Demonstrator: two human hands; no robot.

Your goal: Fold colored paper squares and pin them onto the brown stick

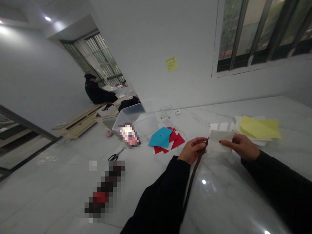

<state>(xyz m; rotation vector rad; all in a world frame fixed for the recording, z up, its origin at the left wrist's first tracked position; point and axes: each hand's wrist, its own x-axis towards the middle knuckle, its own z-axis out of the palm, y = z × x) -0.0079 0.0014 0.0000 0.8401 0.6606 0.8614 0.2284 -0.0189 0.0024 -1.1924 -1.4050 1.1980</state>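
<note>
**Head cam: dark strip pinched against a white sheet, both hands on the job**

Your left hand (pixel 192 150) is curled nearly shut, pinching the top of a dark brown strip (pixel 194 177) right at the left edge of a white paper sheet (pixel 218 141). I can't tell from here if the strip is leather or fabric. It runs down and toward you, just past your left sleeve (pixel 162 191).

Your right hand (pixel 241 147) is on the far side of the sheet, fingers stretched out with the tips on the paper. Its thumb is out of sight, so I can't tell whether it's gripping or just pressing.

The sheet sits between your hands, over the right side of the marble tabletop (pixel 219 208). My read is that you're at the stage of lining the strip up against the sheet's edge. The spot calls for a steady pinch and a sheet that doesn't slide.

To your left, a blue paper square (pixel 161 137) lies on red paper sheets (pixel 177 141). Farther left are a clear plastic bin (pixel 135 117) and a pair of scissors (pixel 115 156). Yellow paper (pixel 258 128) sits on a white stack to the far right, and a seated person (pixel 97 91) is well off in the back.
</note>
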